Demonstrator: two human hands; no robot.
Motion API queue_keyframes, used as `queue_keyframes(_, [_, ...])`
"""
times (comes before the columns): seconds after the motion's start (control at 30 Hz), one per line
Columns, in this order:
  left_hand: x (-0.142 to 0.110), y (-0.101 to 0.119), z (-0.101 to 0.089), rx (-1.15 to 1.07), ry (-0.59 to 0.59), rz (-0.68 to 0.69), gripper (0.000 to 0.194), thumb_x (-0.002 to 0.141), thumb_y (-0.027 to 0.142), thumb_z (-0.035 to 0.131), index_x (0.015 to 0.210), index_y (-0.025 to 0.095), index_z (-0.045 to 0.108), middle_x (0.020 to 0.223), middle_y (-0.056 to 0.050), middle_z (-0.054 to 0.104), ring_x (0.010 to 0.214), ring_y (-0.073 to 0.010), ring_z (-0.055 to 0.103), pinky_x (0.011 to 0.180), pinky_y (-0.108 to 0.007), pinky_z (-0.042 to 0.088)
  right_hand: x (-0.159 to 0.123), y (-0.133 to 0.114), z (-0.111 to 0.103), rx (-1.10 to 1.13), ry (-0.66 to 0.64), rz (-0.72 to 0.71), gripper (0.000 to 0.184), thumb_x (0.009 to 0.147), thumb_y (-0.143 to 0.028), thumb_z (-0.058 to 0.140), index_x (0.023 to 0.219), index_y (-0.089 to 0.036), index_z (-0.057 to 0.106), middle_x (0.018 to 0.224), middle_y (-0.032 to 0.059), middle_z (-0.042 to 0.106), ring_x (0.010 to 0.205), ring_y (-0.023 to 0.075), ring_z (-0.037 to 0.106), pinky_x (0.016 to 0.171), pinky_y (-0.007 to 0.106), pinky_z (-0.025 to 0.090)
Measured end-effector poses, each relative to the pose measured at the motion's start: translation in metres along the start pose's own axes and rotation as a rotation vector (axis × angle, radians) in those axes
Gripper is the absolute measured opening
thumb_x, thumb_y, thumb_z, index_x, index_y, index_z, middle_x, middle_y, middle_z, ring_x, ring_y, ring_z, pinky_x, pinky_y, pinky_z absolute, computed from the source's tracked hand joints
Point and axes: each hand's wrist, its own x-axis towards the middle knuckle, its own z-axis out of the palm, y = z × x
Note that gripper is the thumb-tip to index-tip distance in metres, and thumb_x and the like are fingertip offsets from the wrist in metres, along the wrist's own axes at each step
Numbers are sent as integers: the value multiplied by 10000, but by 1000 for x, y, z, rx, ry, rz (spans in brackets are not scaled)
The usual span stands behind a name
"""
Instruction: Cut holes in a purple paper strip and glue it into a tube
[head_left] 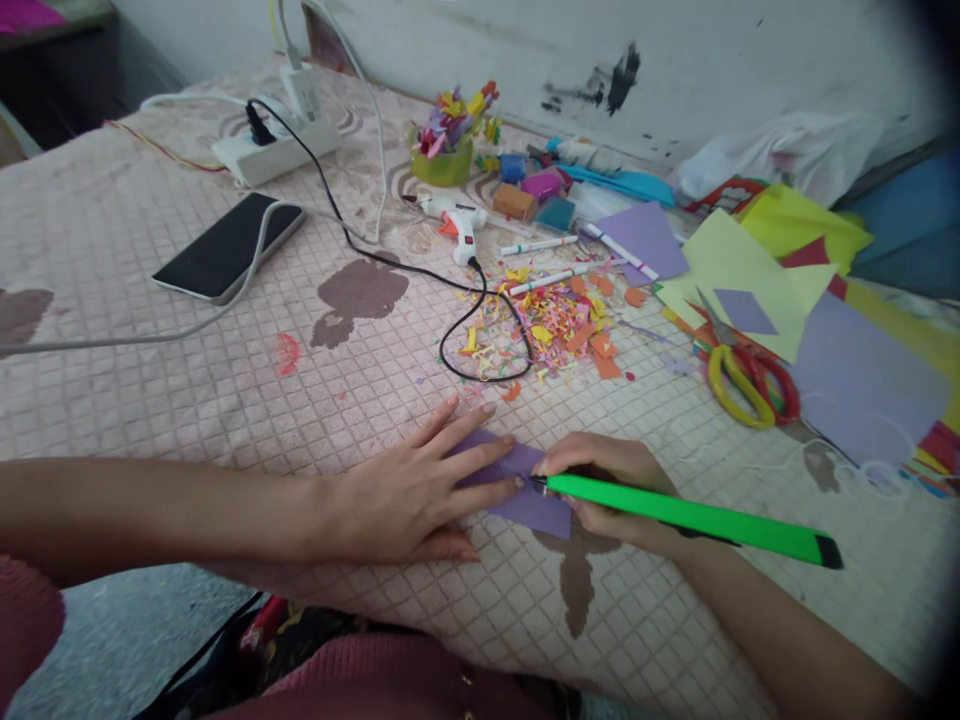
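Observation:
My left hand (420, 490) lies flat with fingers stretched out, pressing down a small purple paper piece (529, 505) on the quilted pink cloth (150, 380). My right hand (607, 490) is closed round a bright green utility knife (690, 515), whose tip touches the purple paper beside my left fingertips. The knife's black end points to the right.
Coloured paper scraps (555, 325) and a black cord (480, 350) lie just beyond my hands. Scissors (742, 375) and paper sheets (757, 275) sit to the right. A glue gun (461, 225), a phone (229, 245), a power strip (274, 150) and a green cup (442, 160) lie farther back.

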Motion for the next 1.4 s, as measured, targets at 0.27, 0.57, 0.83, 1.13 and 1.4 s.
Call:
queue_keyframes(0.27, [0, 0, -2, -15, -14, 0, 575, 892, 530, 555, 1381, 239, 476, 1492, -126, 382, 1402, -422, 253, 1103, -654, 216, 1, 0, 0, 1, -5, -8, 212, 776, -96, 578, 943, -208, 645, 849, 40, 718, 745, 151, 680, 639, 255, 525])
queue_keyframes(0.57, [0, 0, -1, -37, -5, -3, 592, 889, 514, 569, 1378, 196, 475, 1495, -131, 385, 1405, -416, 251, 1127, -642, 167, -2, 2, -1, 23, -17, 33, 187, 806, -134, 599, 960, -223, 653, 856, 33, 710, 727, 152, 667, 629, 274, 516])
queue_keyframes(0.83, [-2, -4, 1, -97, 23, 16, 660, 888, 478, 587, 1388, 78, 432, 1465, -174, 419, 1417, -435, 194, 1132, -638, 146, -5, 6, -1, 35, -31, 60, 192, 818, -131, 616, 976, -237, 645, 883, 19, 705, 761, 146, 667, 652, 267, 511])
queue_keyframes(1.13, [-1, -4, -2, -81, -10, 51, 635, 854, 560, 586, 1388, 234, 473, 1490, -172, 360, 1409, -494, 143, 1058, -728, 187, -3, 1, 0, 35, -26, 76, 205, 812, -128, 593, 984, -225, 648, 889, 22, 708, 760, 138, 665, 643, 255, 504])
queue_keyframes(1.4, [-1, -2, -2, -56, -14, 23, 601, 847, 542, 606, 1369, 265, 498, 1495, -161, 356, 1404, -493, 167, 1045, -739, 199, -4, -1, 1, -20, 3, 60, 217, 787, -110, 583, 967, -212, 650, 868, 21, 712, 752, 133, 666, 642, 249, 503])
